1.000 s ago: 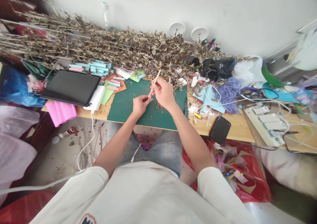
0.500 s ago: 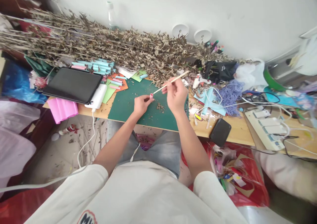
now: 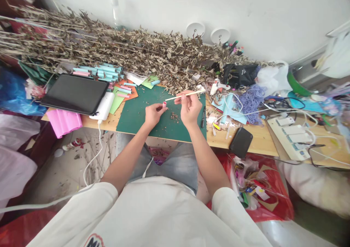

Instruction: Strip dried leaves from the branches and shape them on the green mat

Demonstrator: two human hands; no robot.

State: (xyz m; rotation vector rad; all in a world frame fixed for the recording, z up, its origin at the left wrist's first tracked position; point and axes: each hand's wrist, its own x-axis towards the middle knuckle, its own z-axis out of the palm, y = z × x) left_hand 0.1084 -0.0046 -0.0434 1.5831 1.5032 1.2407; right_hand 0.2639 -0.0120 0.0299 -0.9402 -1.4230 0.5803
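My left hand [image 3: 153, 114] pinches a short pink paper tube [image 3: 164, 104] upright, its open end facing up. In my right hand [image 3: 189, 108] is a thin pale wooden stick [image 3: 186, 95], held between thumb and fingers. The stick's left tip is close to the tube's mouth, just above it. Both hands are over a dark green cutting mat [image 3: 131, 121]. Crumbled dry leaf bits [image 3: 175, 116] lie on the mat between the hands.
Dried leafy stalks [image 3: 153, 54] heap along the wall. Blue paper tubes [image 3: 106, 72], a black tablet [image 3: 76, 93] and a white power bank [image 3: 105, 106] are at left. To the right are a glue gun [image 3: 218, 86], purple yarn [image 3: 253, 103], a black phone-like box [image 3: 241, 142] and a power strip [image 3: 290, 137].
The stick has tipped to a flatter angle, and my right hand has come down slightly. My left hand still holds the pink tube. The whole view has shifted a little.
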